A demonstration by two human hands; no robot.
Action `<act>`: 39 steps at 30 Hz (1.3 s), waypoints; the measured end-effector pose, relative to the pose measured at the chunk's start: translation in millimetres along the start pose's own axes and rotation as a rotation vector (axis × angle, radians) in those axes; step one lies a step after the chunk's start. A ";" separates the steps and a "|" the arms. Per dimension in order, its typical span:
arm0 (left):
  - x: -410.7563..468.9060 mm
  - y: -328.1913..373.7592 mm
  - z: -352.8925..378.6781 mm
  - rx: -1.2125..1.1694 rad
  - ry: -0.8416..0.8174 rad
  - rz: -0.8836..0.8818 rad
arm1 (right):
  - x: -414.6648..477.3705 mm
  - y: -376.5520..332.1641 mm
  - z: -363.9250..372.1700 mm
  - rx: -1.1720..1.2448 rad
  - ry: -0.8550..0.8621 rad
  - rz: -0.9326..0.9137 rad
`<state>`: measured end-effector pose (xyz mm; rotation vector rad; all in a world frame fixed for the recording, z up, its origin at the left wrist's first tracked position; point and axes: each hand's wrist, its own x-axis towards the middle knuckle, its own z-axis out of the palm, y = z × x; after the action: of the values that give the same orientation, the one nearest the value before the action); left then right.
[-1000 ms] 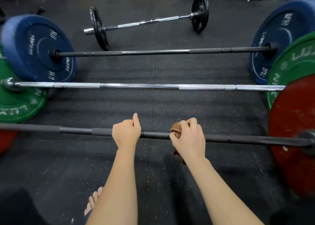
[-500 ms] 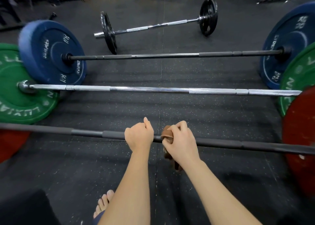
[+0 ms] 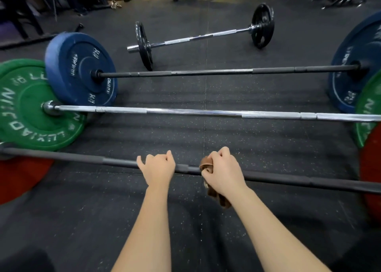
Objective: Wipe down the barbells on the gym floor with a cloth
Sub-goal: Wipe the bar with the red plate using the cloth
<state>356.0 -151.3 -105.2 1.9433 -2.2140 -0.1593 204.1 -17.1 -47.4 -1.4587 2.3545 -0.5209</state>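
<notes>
Gripping nearest black barbell with left hand, fingers curled over | clutching brown cloth against it with right hand

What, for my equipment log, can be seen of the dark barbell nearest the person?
The dark barbell is a long, matte black-grey shaft with lighter and darker sections along it. It lies nearest the person, across the speckled rubber floor, with a red plate at each end, both cut off by the frame. The left hand grips it near the middle. Beside it, the right hand holds a brown cloth wrapped over the shaft.
</notes>
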 end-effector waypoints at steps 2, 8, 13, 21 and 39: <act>-1.2 0.3 2.5 -0.003 0.025 0.033 | 0.6 -4.2 -1.9 0.037 -0.037 0.008; -5.8 -2.9 3.5 0.008 0.070 0.056 | 20.5 7.9 -31.1 -0.025 -0.270 0.132; -4.6 -4.6 5.0 -0.057 0.078 0.065 | 11.8 -40.8 18.6 0.098 -0.129 -0.246; 0.4 -37.9 0.6 -0.449 0.223 0.045 | 31.8 -13.7 -30.3 -0.037 -0.298 0.013; 7.7 -36.9 29.3 -0.521 0.420 -0.134 | 17.8 -32.7 13.1 0.150 -0.238 -0.265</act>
<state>384.6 -165.3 -140.9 1.6480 -1.5817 -0.2844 228.0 -48.4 -45.1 -1.6696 1.9118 -0.5429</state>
